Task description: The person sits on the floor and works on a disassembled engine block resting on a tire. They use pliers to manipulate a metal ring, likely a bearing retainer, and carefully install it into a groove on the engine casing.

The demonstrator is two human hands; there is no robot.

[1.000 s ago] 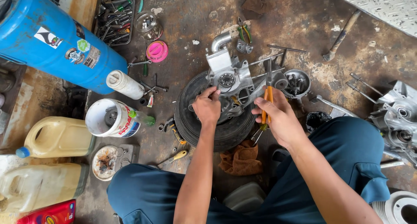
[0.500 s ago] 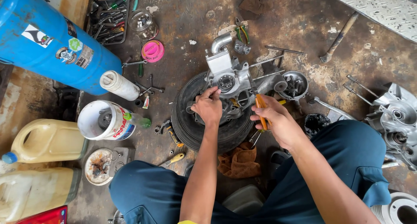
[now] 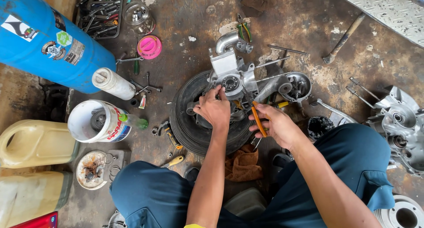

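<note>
On the workshop floor: a grey engine casing point(image 3: 236, 77) rests on a black tyre point(image 3: 194, 131), between the person's knees
Left hand point(image 3: 215, 108): fingers curled, pinching at the casing just below its round bearing
Right hand point(image 3: 276, 124): closed around orange-handled pliers point(image 3: 258, 121), just right of the casing
Nearby: brown rag point(image 3: 242, 164) under the tyre's near edge; white bucket point(image 3: 95, 121) and blue cylinder point(image 3: 48, 42) to the left

pliers point(image 3: 258, 119) jaws hidden behind right hand point(image 3: 276, 124), blue cylinder point(image 3: 48, 38) cropped
</note>
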